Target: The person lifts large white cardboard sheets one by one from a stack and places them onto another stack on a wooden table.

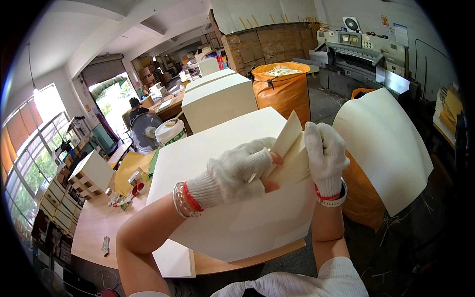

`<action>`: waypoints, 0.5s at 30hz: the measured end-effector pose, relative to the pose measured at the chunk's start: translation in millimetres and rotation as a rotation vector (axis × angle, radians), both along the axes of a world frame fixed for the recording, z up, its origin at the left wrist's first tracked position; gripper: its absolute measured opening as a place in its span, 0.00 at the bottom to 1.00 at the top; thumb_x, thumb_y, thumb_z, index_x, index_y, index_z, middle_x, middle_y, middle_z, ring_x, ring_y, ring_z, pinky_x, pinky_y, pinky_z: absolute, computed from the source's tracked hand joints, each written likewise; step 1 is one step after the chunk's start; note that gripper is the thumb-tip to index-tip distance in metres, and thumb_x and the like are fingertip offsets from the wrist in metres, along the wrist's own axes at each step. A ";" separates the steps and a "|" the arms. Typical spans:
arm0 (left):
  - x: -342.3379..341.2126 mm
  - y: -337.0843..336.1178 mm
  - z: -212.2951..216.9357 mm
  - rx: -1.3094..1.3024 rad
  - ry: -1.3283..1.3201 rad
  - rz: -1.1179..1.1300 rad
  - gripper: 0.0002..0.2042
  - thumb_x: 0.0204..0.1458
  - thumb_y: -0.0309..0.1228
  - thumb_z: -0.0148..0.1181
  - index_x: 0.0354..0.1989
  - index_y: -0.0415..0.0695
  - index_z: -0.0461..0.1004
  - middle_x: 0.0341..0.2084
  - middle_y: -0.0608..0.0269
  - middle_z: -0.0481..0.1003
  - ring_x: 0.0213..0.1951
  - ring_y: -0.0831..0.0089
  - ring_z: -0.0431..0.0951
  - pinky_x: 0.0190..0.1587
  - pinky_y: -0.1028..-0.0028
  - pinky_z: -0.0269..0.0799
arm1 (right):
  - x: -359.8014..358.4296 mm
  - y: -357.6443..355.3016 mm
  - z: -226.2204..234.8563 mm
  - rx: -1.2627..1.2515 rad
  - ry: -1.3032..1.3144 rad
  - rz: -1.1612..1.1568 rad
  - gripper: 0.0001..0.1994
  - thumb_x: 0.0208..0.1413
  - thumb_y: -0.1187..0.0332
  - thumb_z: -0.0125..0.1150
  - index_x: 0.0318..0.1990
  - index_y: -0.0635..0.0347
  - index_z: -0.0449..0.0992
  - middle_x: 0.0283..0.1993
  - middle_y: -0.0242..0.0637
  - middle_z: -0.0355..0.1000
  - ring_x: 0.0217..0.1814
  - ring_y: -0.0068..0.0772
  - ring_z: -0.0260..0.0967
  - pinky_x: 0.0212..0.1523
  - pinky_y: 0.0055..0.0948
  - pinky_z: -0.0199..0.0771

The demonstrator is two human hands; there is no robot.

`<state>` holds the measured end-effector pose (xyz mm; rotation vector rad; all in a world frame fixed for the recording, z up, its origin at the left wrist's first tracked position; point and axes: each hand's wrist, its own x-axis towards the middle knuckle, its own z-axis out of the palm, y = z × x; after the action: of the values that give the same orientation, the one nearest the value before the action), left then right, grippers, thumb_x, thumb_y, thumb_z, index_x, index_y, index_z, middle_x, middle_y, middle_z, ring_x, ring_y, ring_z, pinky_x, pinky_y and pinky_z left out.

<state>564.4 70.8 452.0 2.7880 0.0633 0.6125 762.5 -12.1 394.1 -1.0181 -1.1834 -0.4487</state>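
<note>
On the tabletop (pixel 94 232) we have the large white sheet stk. (pixel 198 148), w/ bent-up sheets (pixel 287 136) at its RH side. Step, we judge: separating sheets. L grip (pixel 240 171) pinches the bend; R grip (pixel 325 153) is clenched alongside, contents unclear. Next move prob. needs steady tension, edges aligned.

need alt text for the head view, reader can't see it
A person's gloved left hand pinches a bent piece of cream paper over a broad pale sheet on a table, the gloved right hand curled at the paper's right edge. Behind stands an orange bag of pale scraps; at right, a large white sheet curves downward.
</note>
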 end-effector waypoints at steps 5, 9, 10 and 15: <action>1.6 -1.8 0.3 -0.033 -0.031 0.011 0.20 0.40 0.21 0.72 0.44 0.45 0.77 0.48 0.53 0.74 0.49 0.57 0.76 0.50 0.67 0.72 | -0.7 -3.4 1.3 0.028 -0.034 -0.023 0.09 0.58 0.79 0.57 0.26 0.69 0.68 0.20 0.37 0.57 0.20 0.34 0.56 0.22 0.33 0.57; 0.2 1.1 -0.9 -0.041 -0.053 -0.026 0.18 0.42 0.17 0.66 0.44 0.44 0.77 0.48 0.52 0.74 0.48 0.57 0.77 0.48 0.68 0.72 | -3.8 -1.5 1.7 0.084 -0.021 0.013 0.10 0.58 0.79 0.57 0.25 0.69 0.67 0.19 0.36 0.56 0.20 0.33 0.55 0.22 0.33 0.56; 0.3 0.8 -0.2 -0.015 -0.052 -0.032 0.18 0.42 0.16 0.64 0.44 0.43 0.77 0.47 0.53 0.74 0.47 0.58 0.77 0.48 0.69 0.73 | -4.8 -1.2 2.3 0.110 -0.006 0.026 0.10 0.58 0.79 0.57 0.26 0.69 0.67 0.19 0.36 0.56 0.20 0.33 0.54 0.22 0.33 0.56; 0.8 4.2 0.8 0.046 -0.029 -0.057 0.18 0.43 0.14 0.62 0.43 0.43 0.77 0.43 0.56 0.75 0.45 0.60 0.78 0.45 0.69 0.73 | -4.7 -2.2 4.3 -0.014 0.058 0.001 0.14 0.60 0.76 0.57 0.23 0.68 0.64 0.18 0.37 0.54 0.19 0.33 0.53 0.23 0.33 0.56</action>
<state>565.2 75.0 452.8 2.8138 -0.0362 0.6482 757.8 -14.4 398.5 -1.0354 -1.1365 -0.4079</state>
